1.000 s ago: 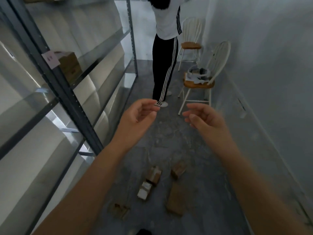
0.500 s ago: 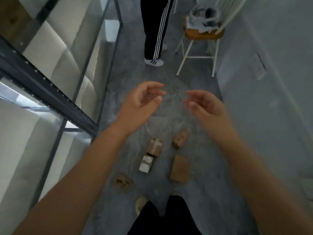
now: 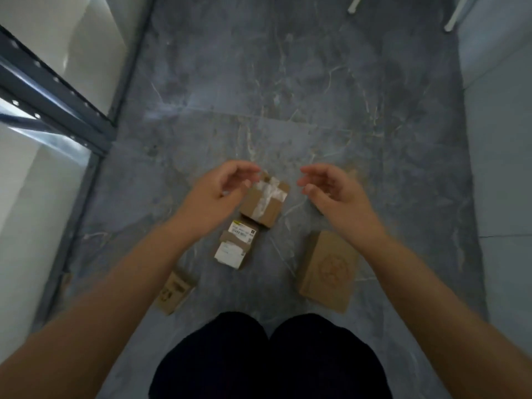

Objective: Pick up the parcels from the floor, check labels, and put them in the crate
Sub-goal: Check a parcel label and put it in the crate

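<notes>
Hovering at the centre of the frame, the left hand [image 3: 221, 191] and right hand [image 3: 334, 191] hold nothing, fingers loosely curled and slightly apart. Between them on the grey floor [image 3: 288, 82] lies a taped parcel [image 3: 263, 207]. A labelled parcel [image 3: 236, 244] sits just below it, a flat parcel [image 3: 328, 272] lower right, a small parcel [image 3: 174, 292] lower left.

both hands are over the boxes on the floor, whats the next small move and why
Probably lower both hands onto the small brown cardboard box crossed with white tape and grip its sides. The left hand and right hand hover open above it, one to each side, holding nothing, and the box lies on the grey marbled floor, not yet picked up.
</notes>
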Available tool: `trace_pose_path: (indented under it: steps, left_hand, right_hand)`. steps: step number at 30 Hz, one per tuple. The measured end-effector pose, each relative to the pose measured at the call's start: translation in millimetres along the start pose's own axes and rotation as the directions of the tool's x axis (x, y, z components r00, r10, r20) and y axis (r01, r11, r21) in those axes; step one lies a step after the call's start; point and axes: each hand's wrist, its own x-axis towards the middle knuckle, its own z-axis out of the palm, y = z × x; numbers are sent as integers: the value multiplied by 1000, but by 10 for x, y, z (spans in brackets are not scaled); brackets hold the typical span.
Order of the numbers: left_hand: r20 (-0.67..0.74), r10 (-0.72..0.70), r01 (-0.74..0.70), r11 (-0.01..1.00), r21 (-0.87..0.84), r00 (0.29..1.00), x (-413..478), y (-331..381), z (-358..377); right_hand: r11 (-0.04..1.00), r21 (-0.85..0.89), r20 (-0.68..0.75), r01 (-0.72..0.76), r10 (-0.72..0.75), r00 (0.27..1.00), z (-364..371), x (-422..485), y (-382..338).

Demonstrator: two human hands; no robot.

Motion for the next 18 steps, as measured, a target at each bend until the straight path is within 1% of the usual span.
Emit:
trace_pose_path:
  steps: [3,6,8,10,12,14,15,16,18]
  left_hand:
    - [11,-90,90,995,45,996,136,-790,189]
    - [-38,-223,224,973,58,974,196,-1514,334]
    - [-70,-320,325,943,71,945,199,-1961,442]
    - [-95,-435,443,892,91,895,159,-2332,540]
    - [-68,-560,564,824,57,825,114,-2581,621]
    - [-15,-649,649,760,29,760,72,-2697,721]
    - [9,-666,666,746,-3,746,62,-2709,774]
    - [22,-666,667,744,-45,745,60,-2711,829]
    - [22,-655,654,751,-94,755,71,-2671,898]
  right_hand:
    - [991,-79,81,-106,112,990,317,295,800]
    - [961,-85,177,-264,275,945,651,513,1465]
    - [900,-145,260,-412,436,862,903,592,1851]
    - [818,-216,288,-533,575,766,1137,612,2222]
    - [786,-232,327,-572,617,715,1337,605,2467]
    - [769,-196,372,-608,632,680,1473,588,2622]
    - [756,-154,385,-636,638,667,1521,576,2634]
    - [741,-102,391,-664,644,658,1565,576,2637]
    - [725,-66,385,-685,652,653,1601,582,2600]
